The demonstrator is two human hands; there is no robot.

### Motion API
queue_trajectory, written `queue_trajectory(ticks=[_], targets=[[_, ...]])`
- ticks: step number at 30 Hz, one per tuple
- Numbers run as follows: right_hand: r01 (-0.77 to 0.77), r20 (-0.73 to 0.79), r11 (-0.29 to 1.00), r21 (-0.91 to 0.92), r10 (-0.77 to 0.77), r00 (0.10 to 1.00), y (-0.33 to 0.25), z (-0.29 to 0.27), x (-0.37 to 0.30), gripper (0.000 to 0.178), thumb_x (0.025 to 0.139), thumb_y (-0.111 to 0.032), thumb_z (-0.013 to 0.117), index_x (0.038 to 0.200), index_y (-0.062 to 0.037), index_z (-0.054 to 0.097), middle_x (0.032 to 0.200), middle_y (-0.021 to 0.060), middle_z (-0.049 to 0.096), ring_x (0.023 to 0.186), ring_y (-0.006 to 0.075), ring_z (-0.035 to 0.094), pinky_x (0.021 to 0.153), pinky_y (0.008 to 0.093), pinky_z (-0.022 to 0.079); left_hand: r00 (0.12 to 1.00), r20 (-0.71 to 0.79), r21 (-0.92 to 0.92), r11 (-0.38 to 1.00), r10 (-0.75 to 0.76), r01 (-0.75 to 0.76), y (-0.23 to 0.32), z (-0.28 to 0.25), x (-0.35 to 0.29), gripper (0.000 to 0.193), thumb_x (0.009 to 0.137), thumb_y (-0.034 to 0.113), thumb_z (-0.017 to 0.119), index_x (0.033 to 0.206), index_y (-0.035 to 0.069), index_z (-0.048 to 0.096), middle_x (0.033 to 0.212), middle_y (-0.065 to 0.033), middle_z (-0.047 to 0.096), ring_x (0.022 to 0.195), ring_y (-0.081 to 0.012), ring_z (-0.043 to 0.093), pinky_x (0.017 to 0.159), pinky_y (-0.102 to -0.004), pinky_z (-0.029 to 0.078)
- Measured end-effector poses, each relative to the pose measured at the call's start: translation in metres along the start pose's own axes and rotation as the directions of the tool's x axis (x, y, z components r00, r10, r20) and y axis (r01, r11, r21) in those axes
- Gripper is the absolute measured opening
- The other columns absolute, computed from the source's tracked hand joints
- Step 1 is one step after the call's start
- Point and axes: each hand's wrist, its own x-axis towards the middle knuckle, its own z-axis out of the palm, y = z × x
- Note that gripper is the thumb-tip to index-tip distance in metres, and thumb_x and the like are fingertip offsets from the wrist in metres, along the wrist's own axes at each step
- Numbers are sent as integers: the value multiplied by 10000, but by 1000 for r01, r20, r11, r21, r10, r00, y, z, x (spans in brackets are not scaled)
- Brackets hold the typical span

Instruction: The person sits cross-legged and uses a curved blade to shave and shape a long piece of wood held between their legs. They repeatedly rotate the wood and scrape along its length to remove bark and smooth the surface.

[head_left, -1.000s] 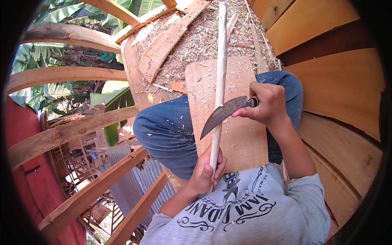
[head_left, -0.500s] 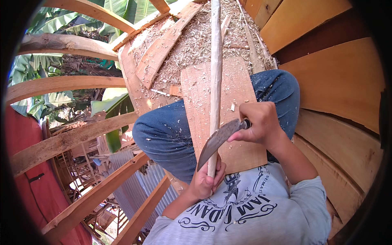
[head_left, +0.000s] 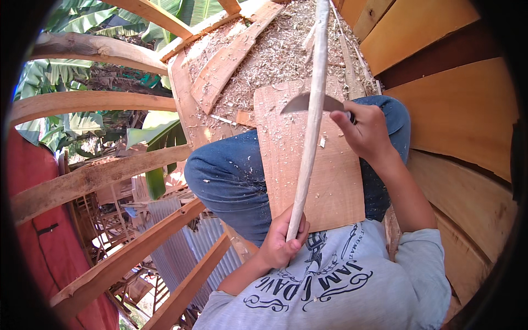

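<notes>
A long, pale, whittled wooden stick (head_left: 308, 148) runs from near my body away over my lap. My left hand (head_left: 281, 242) is wrapped round its near end, close to my shirt. In my right hand (head_left: 366, 130) is a curved knife (head_left: 297, 104), its dark handle mostly hidden by the fingers. The blade points left and crosses the stick well up its length; the stick covers the middle of the blade. Whether the edge touches the wood I cannot tell. Under the stick, a flat wooden board (head_left: 336, 179) lies across my legs, with a few chips on it.
Wood shavings (head_left: 275, 52) cover the floor ahead, where a loose plank (head_left: 234, 58) lies. A wall of wooden boards (head_left: 440, 38) rises on the right. To the left stand open timber rails (head_left: 99, 171), with corrugated metal sheets (head_left: 206, 236) and banana leaves beyond.
My right hand has moved the knife away from the near end to farther up the stick. The stick's far end has swung right, and my left hand still grips its near end.
</notes>
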Motion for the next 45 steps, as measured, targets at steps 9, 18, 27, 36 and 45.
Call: queue_trajectory(ticks=[9,18,27,36,45], targets=[[-139,-44,943,302,159,986,-7,13,-23,516,927,-434,525,674,16,520,505,92,415,458,121,398,438,313,349,999,44,-94,996,4,0,5,-4,3,333,775,107,661,828,66,335,602,-15,411,428,-53,356,406,-195,284],[-260,131,553,791,262,956,-33,19,-52,531,968,-502,380,647,-82,430,519,-14,378,440,49,383,400,213,313,999,41,-357,933,-29,42,14,-9,4,289,771,-64,577,812,84,331,546,-16,392,407,-60,342,383,-209,246],[389,91,921,-29,-385,918,-32,24,-41,520,769,-548,640,588,-86,488,492,82,455,439,272,523,418,359,390,995,36,-346,933,-95,102,12,-12,2,290,790,-22,580,842,102,323,584,-11,369,396,-60,335,390,-207,246],[241,133,970,37,-244,961,-36,4,-28,497,811,-504,621,647,-39,558,517,114,506,473,290,557,434,341,415,994,88,-90,994,-61,69,5,-14,-2,272,806,-3,570,867,94,324,606,-1,365,395,-62,333,376,-204,250],[448,226,889,94,-457,860,-46,17,-54,503,773,-498,661,586,-58,504,500,113,483,462,295,546,425,355,413,999,14,-100,994,-40,42,1,-15,-2,222,836,-28,521,874,76,327,640,3,392,392,-44,356,351,-191,274]])
